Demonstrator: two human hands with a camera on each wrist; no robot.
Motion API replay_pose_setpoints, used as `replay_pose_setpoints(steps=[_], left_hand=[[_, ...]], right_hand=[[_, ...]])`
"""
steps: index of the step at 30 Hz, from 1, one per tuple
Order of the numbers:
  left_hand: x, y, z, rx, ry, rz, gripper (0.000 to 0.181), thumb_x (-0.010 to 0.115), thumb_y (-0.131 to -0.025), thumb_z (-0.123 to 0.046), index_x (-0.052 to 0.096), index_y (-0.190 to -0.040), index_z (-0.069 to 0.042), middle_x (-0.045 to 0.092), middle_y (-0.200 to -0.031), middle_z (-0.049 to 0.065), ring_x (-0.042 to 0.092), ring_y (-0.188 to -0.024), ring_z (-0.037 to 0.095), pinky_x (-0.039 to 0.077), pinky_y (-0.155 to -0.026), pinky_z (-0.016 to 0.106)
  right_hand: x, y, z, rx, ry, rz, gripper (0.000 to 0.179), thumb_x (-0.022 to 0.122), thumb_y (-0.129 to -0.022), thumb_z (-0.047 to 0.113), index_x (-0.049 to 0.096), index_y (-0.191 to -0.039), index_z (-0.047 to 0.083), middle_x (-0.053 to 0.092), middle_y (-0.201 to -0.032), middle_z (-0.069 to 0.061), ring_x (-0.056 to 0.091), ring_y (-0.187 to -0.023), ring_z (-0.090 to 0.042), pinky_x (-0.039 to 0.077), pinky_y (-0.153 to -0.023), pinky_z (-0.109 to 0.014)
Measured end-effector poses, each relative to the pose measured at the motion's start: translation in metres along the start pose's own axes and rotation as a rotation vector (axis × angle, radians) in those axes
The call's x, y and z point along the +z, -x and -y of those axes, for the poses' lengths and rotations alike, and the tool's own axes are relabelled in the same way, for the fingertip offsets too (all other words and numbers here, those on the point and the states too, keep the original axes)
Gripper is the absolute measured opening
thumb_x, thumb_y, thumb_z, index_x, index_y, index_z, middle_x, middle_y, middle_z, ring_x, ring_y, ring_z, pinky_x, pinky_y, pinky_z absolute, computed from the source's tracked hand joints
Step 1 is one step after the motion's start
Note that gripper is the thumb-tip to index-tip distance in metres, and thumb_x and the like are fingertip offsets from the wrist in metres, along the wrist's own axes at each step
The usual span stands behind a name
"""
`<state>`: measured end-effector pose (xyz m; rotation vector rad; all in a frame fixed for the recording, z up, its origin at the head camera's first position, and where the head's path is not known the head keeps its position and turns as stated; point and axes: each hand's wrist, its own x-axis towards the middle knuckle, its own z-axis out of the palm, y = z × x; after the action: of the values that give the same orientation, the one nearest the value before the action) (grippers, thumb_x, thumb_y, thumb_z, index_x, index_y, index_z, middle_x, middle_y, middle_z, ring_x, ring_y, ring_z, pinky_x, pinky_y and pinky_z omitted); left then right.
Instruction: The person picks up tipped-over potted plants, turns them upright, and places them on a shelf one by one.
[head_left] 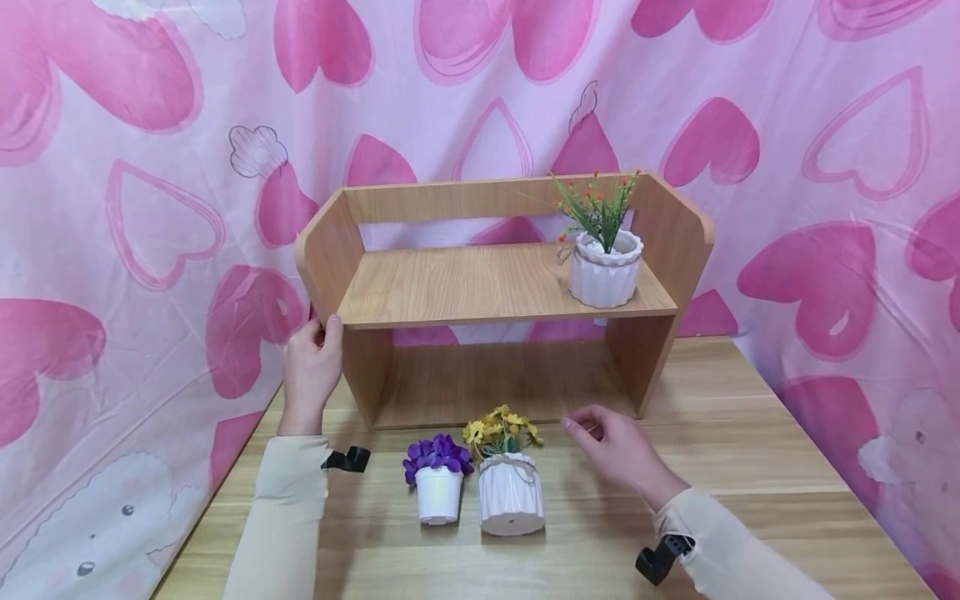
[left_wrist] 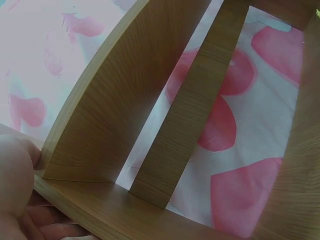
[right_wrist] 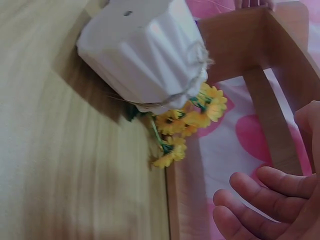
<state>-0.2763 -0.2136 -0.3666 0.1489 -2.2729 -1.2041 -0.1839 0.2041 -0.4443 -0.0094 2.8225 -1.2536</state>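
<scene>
My left hand (head_left: pixel 311 367) grips the wooden desktop shelf (head_left: pixel 442 283) at its left front edge, by the corner of the upper board. In the left wrist view the thumb (left_wrist: pixel 32 152) lies over the panel edge and the fingers curl beneath the board. My right hand (head_left: pixel 611 446) hovers right of a white fluted pot with yellow flowers (head_left: pixel 512 492), its fingers (right_wrist: pixel 270 195) loosely bent around nothing. That pot lies on its side, base with a small hole toward me. Left of it lies a smaller white pot with purple flowers (head_left: pixel 438 492).
A white fluted pot with a red-tipped green plant (head_left: pixel 606 271) stands at the right of the upper board. The wood-grain table (head_left: pixel 750 467) runs under everything. Behind hangs a pink heart-print cloth (head_left: pixel 465 83). Black wrist mounts (head_left: pixel 660 558) stick out from both sleeves.
</scene>
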Motion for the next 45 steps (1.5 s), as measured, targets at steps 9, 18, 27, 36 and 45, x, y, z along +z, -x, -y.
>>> replay_pose_setpoints(steps=[9,18,27,36,45], left_hand=[[0.000,0.000,0.001,0.006,0.006,0.000,0.053,0.051,-0.110,-0.040,0.072,-0.135,0.002,0.073,-0.132,0.029,0.071,-0.120,0.046,0.055,-0.105,0.061],[0.001,0.000,0.001,0.019,0.003,-0.014,0.053,0.051,-0.110,-0.039,0.073,-0.131,0.004,0.074,-0.128,0.030,0.072,-0.116,0.046,0.056,-0.102,0.061],[0.002,-0.001,0.002,0.039,-0.004,-0.020,0.051,0.051,-0.110,-0.036,0.074,-0.129,0.006,0.075,-0.125,0.031,0.072,-0.113,0.046,0.056,-0.098,0.061],[0.001,0.000,0.001,0.025,-0.009,-0.016,0.052,0.050,-0.110,-0.037,0.073,-0.129,0.006,0.074,-0.126,0.031,0.072,-0.113,0.046,0.056,-0.098,0.061],[0.001,0.000,0.000,-0.006,0.002,0.005,0.054,0.050,-0.111,-0.041,0.072,-0.133,0.004,0.074,-0.129,0.030,0.070,-0.114,0.045,0.056,-0.099,0.061]], right_hand=[[0.019,0.005,-0.005,-0.043,-0.015,0.021,0.032,0.069,-0.106,0.036,0.075,-0.119,0.008,0.073,-0.097,-0.002,0.064,-0.086,-0.014,0.055,-0.077,-0.031],[0.035,0.011,-0.007,-0.041,-0.089,0.108,0.036,0.068,-0.105,0.041,0.074,-0.116,0.006,0.074,-0.090,-0.008,0.068,-0.080,-0.018,0.056,-0.069,-0.030],[0.053,0.018,-0.004,-0.032,-0.129,0.145,0.050,0.069,-0.104,0.046,0.071,-0.121,-0.001,0.073,-0.095,-0.007,0.068,-0.079,-0.019,0.057,-0.066,-0.031],[0.064,0.021,0.005,0.024,-0.085,0.140,0.060,0.068,-0.103,0.053,0.069,-0.128,-0.002,0.074,-0.104,-0.006,0.068,-0.090,-0.016,0.059,-0.081,-0.039],[0.074,0.021,0.006,0.028,-0.060,0.173,0.077,0.065,-0.102,0.060,0.061,-0.141,-0.006,0.075,-0.112,-0.011,0.071,-0.100,-0.023,0.060,-0.093,-0.050]])
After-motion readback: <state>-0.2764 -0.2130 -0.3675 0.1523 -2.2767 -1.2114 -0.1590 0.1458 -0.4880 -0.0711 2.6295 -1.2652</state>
